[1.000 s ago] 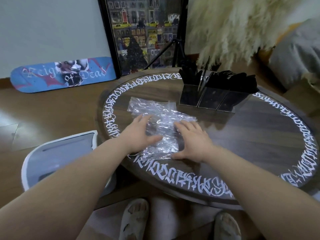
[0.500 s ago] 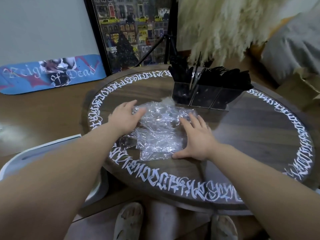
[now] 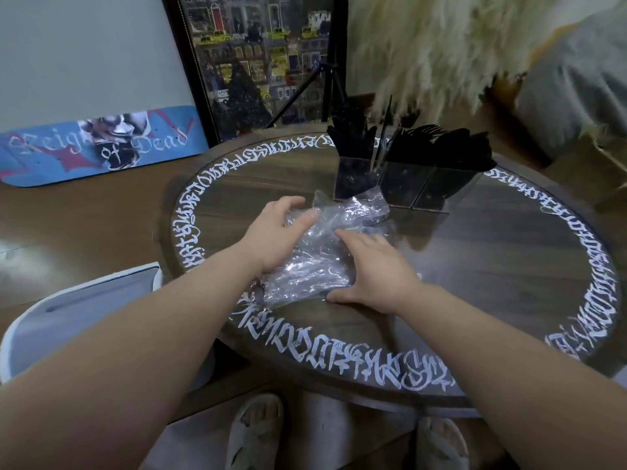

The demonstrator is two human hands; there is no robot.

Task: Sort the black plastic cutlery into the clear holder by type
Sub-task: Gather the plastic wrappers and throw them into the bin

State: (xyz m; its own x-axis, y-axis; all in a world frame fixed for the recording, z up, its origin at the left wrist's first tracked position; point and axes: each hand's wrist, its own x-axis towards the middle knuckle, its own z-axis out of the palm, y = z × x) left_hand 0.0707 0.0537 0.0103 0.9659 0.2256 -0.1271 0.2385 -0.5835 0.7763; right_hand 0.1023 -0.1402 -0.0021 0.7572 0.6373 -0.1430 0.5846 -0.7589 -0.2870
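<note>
A crumpled clear plastic wrapper [image 3: 325, 252] lies on the round dark wooden table [image 3: 475, 266]. My left hand [image 3: 274, 232] curls over the wrapper's left side with fingers gripping its far edge. My right hand [image 3: 376, 273] lies flat on the wrapper's right part, fingers spread and pressing down. Behind the wrapper stands the clear holder [image 3: 403, 184] with three compartments, full of black plastic cutlery [image 3: 441, 147] standing upright. I see no loose cutlery on the table.
White lettering rings the table's rim. A white bin [image 3: 84, 317] stands on the floor to the left. A skateboard deck [image 3: 98, 144] and a framed picture [image 3: 258, 62] lean on the wall. Pampas grass [image 3: 424, 52] hangs behind the holder. My sandalled feet show below.
My left hand moved from the flat wrapper out to its far left, then pulled that part back over toward the middle, bunching it. My right hand stayed pressing on the right side.
</note>
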